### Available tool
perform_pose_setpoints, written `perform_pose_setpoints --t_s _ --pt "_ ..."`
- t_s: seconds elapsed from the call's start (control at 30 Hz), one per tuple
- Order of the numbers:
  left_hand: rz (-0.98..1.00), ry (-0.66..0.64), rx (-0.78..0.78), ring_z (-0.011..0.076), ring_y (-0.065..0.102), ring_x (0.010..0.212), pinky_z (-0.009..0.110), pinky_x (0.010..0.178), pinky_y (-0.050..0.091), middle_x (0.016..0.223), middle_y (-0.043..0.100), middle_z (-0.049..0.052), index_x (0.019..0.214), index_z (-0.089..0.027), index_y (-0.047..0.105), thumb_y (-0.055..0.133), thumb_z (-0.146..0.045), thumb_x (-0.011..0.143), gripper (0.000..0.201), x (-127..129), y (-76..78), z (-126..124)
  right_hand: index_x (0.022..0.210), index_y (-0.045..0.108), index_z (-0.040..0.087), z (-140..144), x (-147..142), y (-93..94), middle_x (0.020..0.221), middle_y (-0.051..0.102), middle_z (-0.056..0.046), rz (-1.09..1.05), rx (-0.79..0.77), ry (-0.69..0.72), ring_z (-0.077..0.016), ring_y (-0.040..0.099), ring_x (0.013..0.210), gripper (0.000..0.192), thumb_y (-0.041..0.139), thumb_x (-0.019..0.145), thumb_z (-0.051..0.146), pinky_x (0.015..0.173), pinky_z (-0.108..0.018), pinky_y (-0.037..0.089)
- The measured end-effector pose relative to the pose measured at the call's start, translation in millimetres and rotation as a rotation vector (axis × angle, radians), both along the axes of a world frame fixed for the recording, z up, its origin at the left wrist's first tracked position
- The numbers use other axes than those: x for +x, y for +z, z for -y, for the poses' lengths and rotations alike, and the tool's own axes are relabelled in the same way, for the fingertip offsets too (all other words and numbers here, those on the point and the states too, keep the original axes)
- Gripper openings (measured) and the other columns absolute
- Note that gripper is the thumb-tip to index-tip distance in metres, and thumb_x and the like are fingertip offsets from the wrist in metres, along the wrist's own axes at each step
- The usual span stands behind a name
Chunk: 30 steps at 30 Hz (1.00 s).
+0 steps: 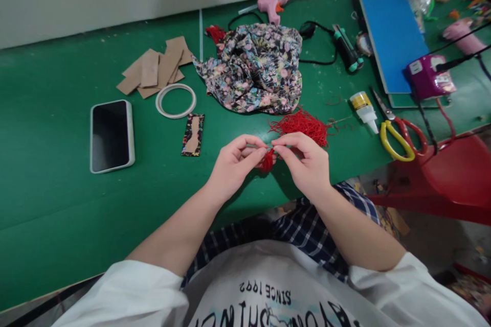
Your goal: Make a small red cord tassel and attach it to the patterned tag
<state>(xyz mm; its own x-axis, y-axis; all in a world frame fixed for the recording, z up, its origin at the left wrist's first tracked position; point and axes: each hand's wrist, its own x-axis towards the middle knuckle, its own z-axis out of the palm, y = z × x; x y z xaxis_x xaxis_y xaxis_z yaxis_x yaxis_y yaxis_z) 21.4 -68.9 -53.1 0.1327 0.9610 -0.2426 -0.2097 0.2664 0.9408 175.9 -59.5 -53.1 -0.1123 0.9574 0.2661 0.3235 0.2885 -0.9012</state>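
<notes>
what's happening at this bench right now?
A person seated at the green table pinches a small red thread bundle between both hands: left hand and right hand meet fingertip to fingertip just above the table edge. A loose pile of red thread lies just behind the hands, with crumpled floral fabric beyond it. A phone, a white ring, cardboard pieces, a glue bottle and scissors lie untouched around them.

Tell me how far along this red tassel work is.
Done: one card strip already wrapped in floral cloth, lying by the white ring. In hand: left hand and right hand pinch a small red thread tassel. Left: a loose red thread pile, bare cardboard pieces, bunched floral fabric.
</notes>
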Motion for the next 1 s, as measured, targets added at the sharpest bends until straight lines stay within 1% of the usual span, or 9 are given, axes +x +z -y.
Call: perform_pose_setpoints --t_s 0.2,0.37,0.57,0.67,0.8,0.9,1.0 --pt "-0.002 -0.017 0.015 0.0096 0.061 0.06 0.02 0.058 0.05 0.065 0.063 -0.002 0.078 -0.017 0.058 0.069 -0.03 0.071 0.019 0.1 1.5 -0.9 0.084 0.066 0.026 -0.3 1.3 -0.7 0.083 0.068 -0.001 0.123 0.19 0.023 -0.0147 0.061 0.083 0.011 0.058 0.08 0.019 0.078 -0.032 0.049" --pt "0.001 -0.012 0.013 0.0087 0.06 0.058 0.019 0.057 0.049 0.065 0.063 -0.002 0.078 -0.016 0.059 0.068 -0.028 0.072 0.016 -0.2 0.8 -1.1 0.088 0.066 0.026 -0.4 2.5 -3.0 0.086 0.068 -0.001 0.179 0.285 0.053 -0.0158 0.061 0.084 0.014 0.058 0.08 0.019 0.078 -0.034 0.049" --pt "0.001 -0.008 0.011 0.0063 0.059 0.06 0.017 0.06 0.047 0.068 0.062 -0.003 0.076 -0.016 0.06 0.071 -0.024 0.067 0.016 -0.5 -1.2 -1.2 0.09 0.066 0.026 -1.3 1.8 -4.3 0.084 0.069 -0.001 0.19 0.328 0.074 -0.0151 0.061 0.081 0.016 0.059 0.079 0.016 0.076 -0.033 0.049" --pt "-0.004 -0.009 0.019 0.0062 0.058 0.061 0.016 0.06 0.046 0.068 0.062 -0.003 0.076 -0.016 0.061 0.072 -0.024 0.065 0.018 -0.7 -1.9 -1.7 0.088 0.066 0.025 -1.9 0.9 -2.9 0.082 0.069 0.0 0.177 0.32 0.078 -0.0141 0.061 0.079 0.016 0.06 0.078 0.015 0.075 -0.031 0.049" --pt "-0.02 -0.014 0.028 0.0058 0.057 0.061 0.016 0.059 0.046 0.068 0.062 -0.003 0.077 -0.016 0.06 0.073 -0.024 0.065 0.019 -0.5 -2.0 -1.9 0.084 0.066 0.025 -1.8 0.2 -0.6 0.08 0.07 0.001 0.157 0.268 0.061 -0.0132 0.062 0.078 0.012 0.062 0.078 0.016 0.074 -0.03 0.05" --pt "-0.037 -0.012 0.044 0.0064 0.057 0.061 0.016 0.058 0.046 0.068 0.062 -0.003 0.079 -0.015 0.06 0.071 -0.025 0.066 0.019 -0.5 -1.5 -1.5 0.085 0.066 0.025 0.2 -0.6 -0.6 0.081 0.069 0.002 0.125 0.192 0.02 -0.0127 0.063 0.076 0.011 0.063 0.077 0.018 0.07 -0.028 0.052" --pt "-0.057 -0.004 0.058 0.0068 0.057 0.061 0.017 0.058 0.046 0.068 0.062 -0.003 0.078 -0.015 0.061 0.07 -0.026 0.068 0.017 -0.9 -1.2 -1.5 0.087 0.065 0.026 2.6 -2.2 -2.4 0.082 0.068 0.002 0.05 0.102 -0.04 -0.0119 0.064 0.074 0.013 0.065 0.075 0.021 0.066 -0.026 0.054"
